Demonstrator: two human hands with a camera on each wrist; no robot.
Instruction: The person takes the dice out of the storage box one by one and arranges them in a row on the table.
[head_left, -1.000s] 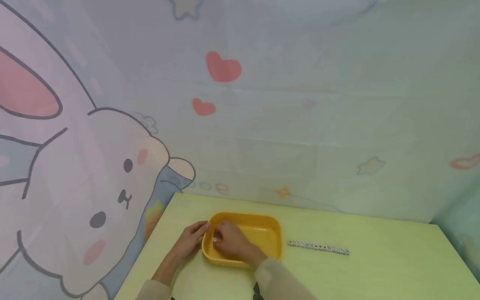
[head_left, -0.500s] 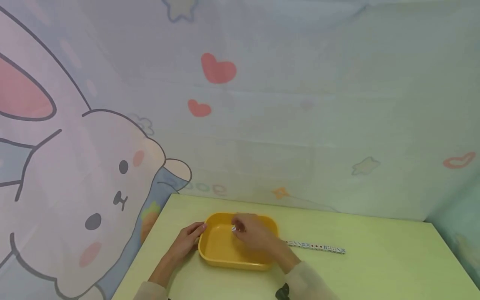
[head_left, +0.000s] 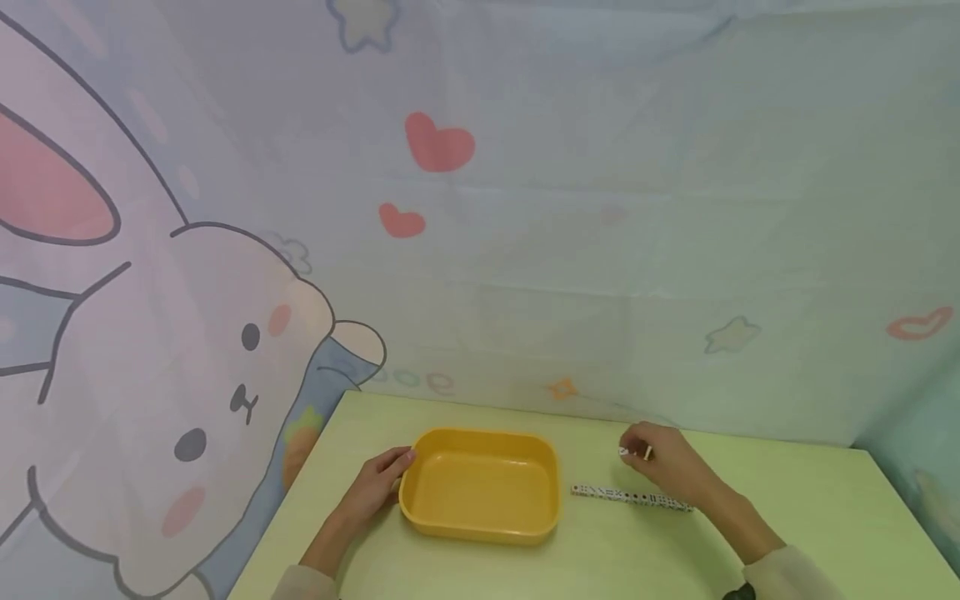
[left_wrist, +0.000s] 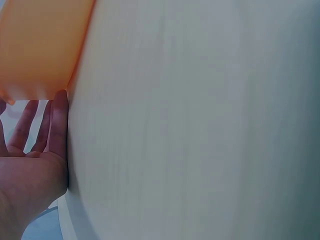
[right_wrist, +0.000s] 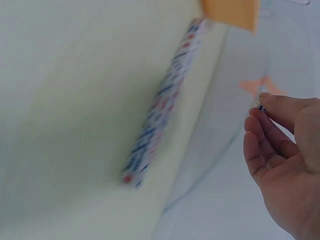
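The right hand (head_left: 663,460) pinches a small die (head_left: 623,451) in its fingertips just above the row of dice (head_left: 632,496) on the table (head_left: 787,508), right of the yellow tray (head_left: 480,486), whose left end the left hand (head_left: 372,489) touches with straight, relaxed fingers.

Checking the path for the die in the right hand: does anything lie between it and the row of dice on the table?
Nothing visible does. The right hand pinches a die just above and behind the row of dice; only bare table lies between.
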